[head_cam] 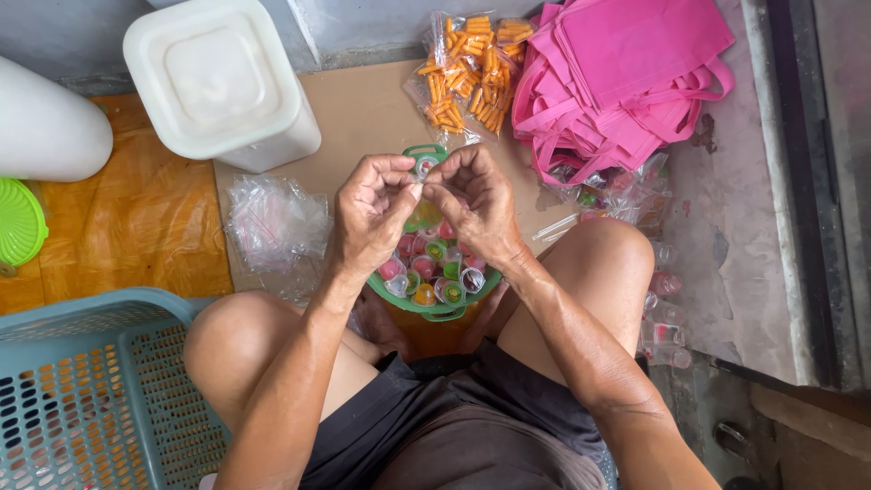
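Far right of you lies the heap of bright pink fabric bags with handles (626,73), the biggest thing on the floor. At the near left is your blue-grey perforated plastic basket (86,390). At the far left stands the white square plastic tub with its lid on (218,82), and left of that a rounded white container (45,132) with a lime green plastic lid (18,222) just near of it at the left edge. Between the tub and the pink bags sit clear packets of orange stick snacks (467,77) on the brown cardboard sheet (363,113). Left of your hands lies a crumpled pile of clear plastic bags (272,222).

Between your knees sits the round green plastic basket (426,308) filled with small clear jelly cups in pink, green and orange (435,272). More clear wrapped items lie by your right knee (662,308).

Your left hand (372,213) and right hand (476,204) meet right over the far rim of that green basket. Both grips are pinched nearly closed, fingertips of each on one small clear jelly cup (425,167) held between them, just above the basket's far handle.
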